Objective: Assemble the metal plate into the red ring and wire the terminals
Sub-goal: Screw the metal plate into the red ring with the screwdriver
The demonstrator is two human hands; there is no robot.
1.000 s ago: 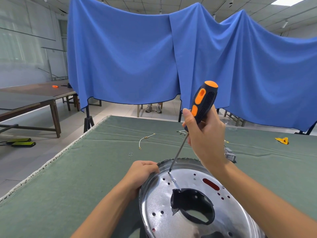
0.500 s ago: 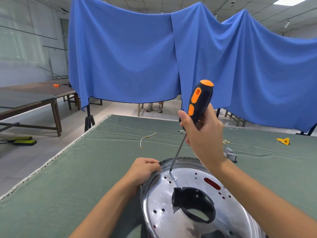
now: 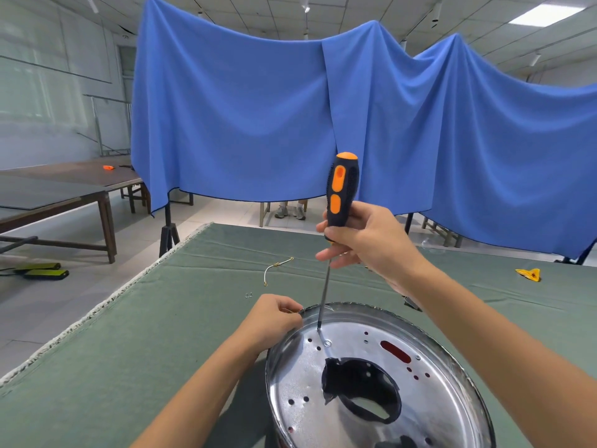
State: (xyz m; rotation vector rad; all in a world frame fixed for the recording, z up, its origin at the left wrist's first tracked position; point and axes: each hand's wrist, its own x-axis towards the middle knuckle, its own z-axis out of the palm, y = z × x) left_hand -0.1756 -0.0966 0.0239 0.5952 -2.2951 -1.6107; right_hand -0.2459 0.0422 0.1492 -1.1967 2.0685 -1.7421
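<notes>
The right hand (image 3: 368, 244) is clenching the lower part of the handle of a black-and-orange screwdriver (image 3: 340, 192), fingers wrapped around it. The screwdriver is standing nearly upright, its long axis running from the orange cap at the top down to the tip, leaning slightly left toward the bottom. Its thin shaft is pointing down onto the far left part of the shiny metal plate (image 3: 445, 396), the tip resting just beside a small screw (image 3: 328, 343); whether it is touching the screw cannot be told. The plate is lying flat at the near edge of the green-covered table (image 3: 145, 334), with a dark central opening and a red slot showing through it on the right. The left hand (image 3: 274, 320) is gripping the plate's far left rim, fingers curled over the edge. A short white wire (image 3: 274, 270) with terminals is lying farther back on the cloth, well apart from the plate. A yellow object (image 3: 528, 274) is sitting at the far right, before a hanging blue cloth (image 3: 258, 124).
</notes>
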